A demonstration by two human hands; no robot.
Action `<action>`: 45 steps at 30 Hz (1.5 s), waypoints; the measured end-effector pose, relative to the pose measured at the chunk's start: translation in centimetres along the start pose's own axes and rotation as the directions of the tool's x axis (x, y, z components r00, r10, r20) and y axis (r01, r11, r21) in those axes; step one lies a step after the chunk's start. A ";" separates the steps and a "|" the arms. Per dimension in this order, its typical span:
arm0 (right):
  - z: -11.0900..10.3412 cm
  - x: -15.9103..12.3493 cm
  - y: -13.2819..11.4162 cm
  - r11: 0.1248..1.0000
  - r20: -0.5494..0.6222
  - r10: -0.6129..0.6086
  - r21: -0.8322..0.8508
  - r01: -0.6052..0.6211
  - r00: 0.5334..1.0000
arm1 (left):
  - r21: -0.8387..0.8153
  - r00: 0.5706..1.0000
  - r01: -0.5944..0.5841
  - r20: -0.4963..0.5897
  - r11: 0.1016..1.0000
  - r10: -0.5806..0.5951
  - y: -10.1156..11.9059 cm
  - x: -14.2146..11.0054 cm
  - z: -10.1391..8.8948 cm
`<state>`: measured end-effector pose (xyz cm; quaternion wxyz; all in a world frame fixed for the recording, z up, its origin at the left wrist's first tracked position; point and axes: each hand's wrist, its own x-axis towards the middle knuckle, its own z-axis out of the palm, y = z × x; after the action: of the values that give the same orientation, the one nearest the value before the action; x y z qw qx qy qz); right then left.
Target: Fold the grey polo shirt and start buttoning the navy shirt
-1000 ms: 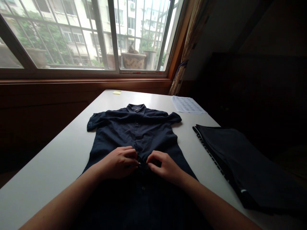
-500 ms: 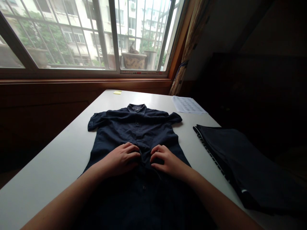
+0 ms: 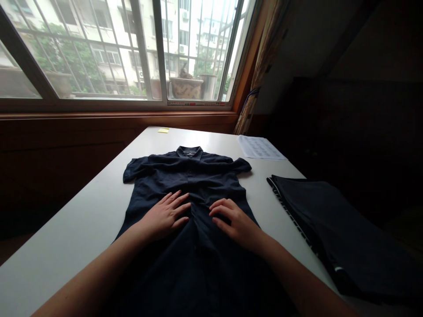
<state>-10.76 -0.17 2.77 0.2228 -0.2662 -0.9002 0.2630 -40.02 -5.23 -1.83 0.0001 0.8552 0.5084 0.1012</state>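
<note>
A dark navy short-sleeved shirt point(image 3: 188, 176) lies flat and face up on a white table point(image 3: 86, 211), collar toward the window. My left hand point(image 3: 167, 214) rests flat on the shirt just left of the button placket, fingers stretched out. My right hand point(image 3: 233, 221) lies on the cloth to the right of the placket, fingers extended and slightly curved. Neither hand holds anything.
A folded dark garment with a striped edge point(image 3: 330, 224) lies at the table's right side. A printed sheet of paper point(image 3: 259, 147) sits at the far right and a small yellow note point(image 3: 163, 130) at the far edge. A window and curtain point(image 3: 261, 66) stand behind.
Both hands have left the placket where they were pinched at a button, moved up the shirt and spread flat on either side.
</note>
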 end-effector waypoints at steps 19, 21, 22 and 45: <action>2.5 -1.4 -5.0 0.924 0.359 -0.255 -0.183 0.336 0.898 | 0.094 0.996 0.084 0.001 0.992 -0.084 -3.7 2.2 -0.3; 2.1 -1.1 -4.2 0.939 0.297 -0.147 -0.258 0.228 0.943 | 0.075 0.997 0.072 -0.033 0.995 -0.070 -3.9 2.3 -0.2; 1.9 -0.9 -3.8 0.942 0.261 -0.091 -0.292 0.168 0.961 | 0.062 0.997 0.067 -0.044 0.996 -0.064 -4.0 2.3 -0.2; 4.0 0.4 -0.7 0.875 -0.103 0.362 -0.306 -0.375 0.927 | -0.285 0.954 -0.300 -0.080 0.910 0.290 1.5 0.9 -3.4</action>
<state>-13.48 -1.81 0.25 0.1415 -0.4707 -0.8586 0.1454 -38.85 -5.50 1.81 0.1028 0.9105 0.3526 0.1898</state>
